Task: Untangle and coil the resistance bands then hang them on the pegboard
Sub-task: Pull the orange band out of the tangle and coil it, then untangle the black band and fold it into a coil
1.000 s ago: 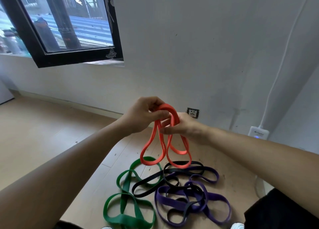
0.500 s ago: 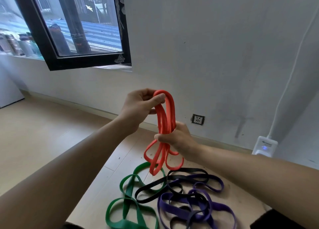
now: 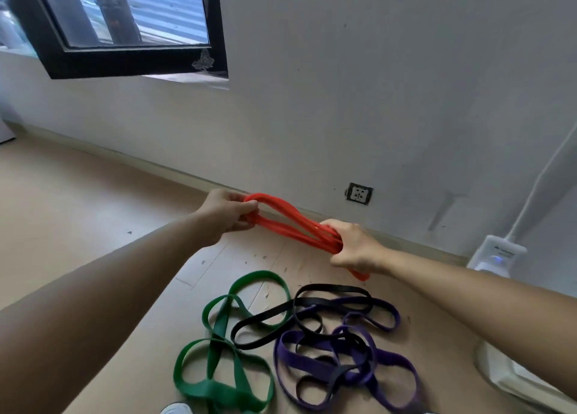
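An orange resistance band, folded into several strands, stretches between both hands above the floor. My left hand grips its left loop end; my right hand is closed around the other end, with a short orange tail poking out below the wrist. On the floor below lie a green band twisted into loops, a black band and a purple band; the black and purple ones are tangled together. No pegboard is in view.
A white wall runs behind, with a socket near the skirting and a black-framed window at upper left. A white device with a cable stands at the right. Small debris specks dot the wooden floor.
The hands have moved apart and lowered, turning the orange band from hanging vertically to lying stretched nearly sideways between them. The dangling loops have been gathered up. The camera tilted down.
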{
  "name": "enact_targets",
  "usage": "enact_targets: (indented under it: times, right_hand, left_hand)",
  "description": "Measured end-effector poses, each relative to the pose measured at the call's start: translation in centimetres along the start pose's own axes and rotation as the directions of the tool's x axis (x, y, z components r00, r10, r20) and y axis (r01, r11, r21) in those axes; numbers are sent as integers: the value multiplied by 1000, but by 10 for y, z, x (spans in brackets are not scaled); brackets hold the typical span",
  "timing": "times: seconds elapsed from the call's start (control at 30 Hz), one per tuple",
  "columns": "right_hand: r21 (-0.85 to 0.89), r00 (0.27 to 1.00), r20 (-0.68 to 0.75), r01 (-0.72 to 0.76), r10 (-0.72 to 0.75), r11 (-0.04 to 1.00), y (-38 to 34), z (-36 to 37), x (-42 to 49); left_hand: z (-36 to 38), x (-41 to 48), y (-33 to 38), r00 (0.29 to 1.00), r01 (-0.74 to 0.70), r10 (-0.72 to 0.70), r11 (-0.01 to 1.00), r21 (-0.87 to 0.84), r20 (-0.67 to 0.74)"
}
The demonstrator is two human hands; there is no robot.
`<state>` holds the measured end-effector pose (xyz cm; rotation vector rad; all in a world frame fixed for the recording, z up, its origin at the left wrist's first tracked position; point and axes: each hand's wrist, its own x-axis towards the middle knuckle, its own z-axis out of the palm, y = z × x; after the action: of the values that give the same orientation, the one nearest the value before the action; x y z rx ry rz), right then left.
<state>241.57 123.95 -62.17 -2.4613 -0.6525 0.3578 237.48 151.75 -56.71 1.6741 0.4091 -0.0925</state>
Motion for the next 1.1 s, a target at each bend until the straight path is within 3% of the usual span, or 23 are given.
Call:
enact_targets:
  times: [0.23, 0.47, 0.57, 0.77, 0.93, 1.03, 1.1]
  right_hand:
    - [-140, 995, 58, -72, 81, 987, 95, 51, 58]
    - [-89, 975, 89, -195, 203, 977, 195, 116, 142]
    - [-67, 963, 111, -238, 244, 969, 226, 135, 177]
    - [-176, 978, 19, -203, 209, 963, 264, 162, 232]
    - [-227, 968, 15, -241, 251, 944, 268, 168, 244]
    - [-322, 945, 59, -288, 323, 902, 265, 162, 238]
    - [-346, 933, 63, -313, 355, 885, 259, 157, 231]
  left_hand:
    - [46, 102, -126, 959, 275, -281, 951, -142, -28]
    - [91, 213, -223, 910, 406, -413, 905, -125, -35]
    - [99, 259, -248, 924, 371, -375, 926, -63, -72]
    - [108, 324, -270, 958, 263, -247, 959, 103, -144]
    - [104, 329, -278, 958, 274, -257, 951, 140, -129]
    - [99, 310, -281, 985, 155, -117, 923, 352, -127]
    - [98, 284, -278, 998, 20, 17, 849, 528, -64]
